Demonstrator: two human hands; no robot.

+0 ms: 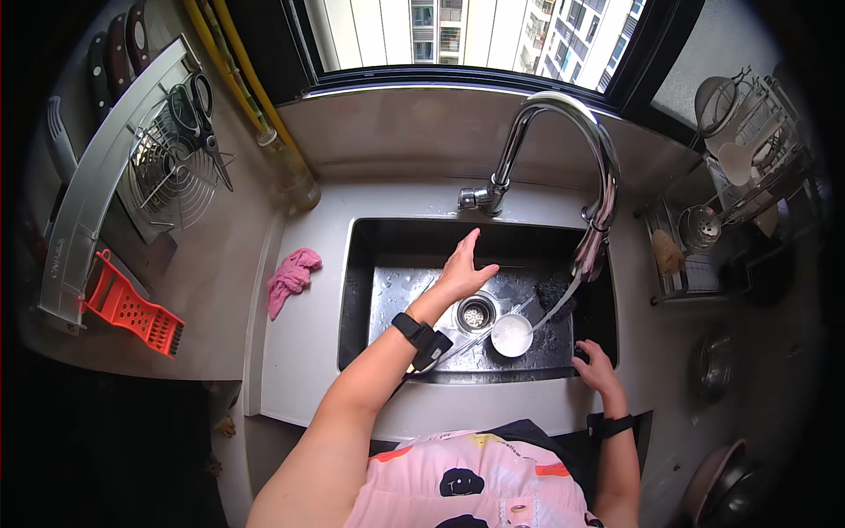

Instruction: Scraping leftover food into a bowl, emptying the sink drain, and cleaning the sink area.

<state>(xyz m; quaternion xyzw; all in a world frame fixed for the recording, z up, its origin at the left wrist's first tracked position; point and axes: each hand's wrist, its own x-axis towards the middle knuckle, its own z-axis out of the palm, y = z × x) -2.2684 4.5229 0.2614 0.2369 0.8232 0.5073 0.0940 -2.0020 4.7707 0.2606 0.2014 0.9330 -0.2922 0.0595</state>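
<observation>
Water runs from the chrome gooseneck faucet (597, 241) into a small white bowl (512, 334) in the dark sink (396, 330). The bowl stands right of the drain strainer (475, 315). My left hand (467, 272) reaches over the middle of the sink, fingers apart and holding nothing. At the sink's right front edge hovers my right hand (597, 366), its fingers loosely curled and apart with nothing seen in them. Thin utensils, perhaps chopsticks, lie on the sink floor near the bowl. A pale round object under my left wrist is mostly hidden.
A pink cloth (294, 280) lies on the counter left of the sink. Left of it, a wall rack (105, 191) holds knives, scissors (204, 125) and an orange grater (135, 310). A bottle with plant stems (300, 188) stands in the back-left corner. Utensils fill the dish rack (700, 280) at right.
</observation>
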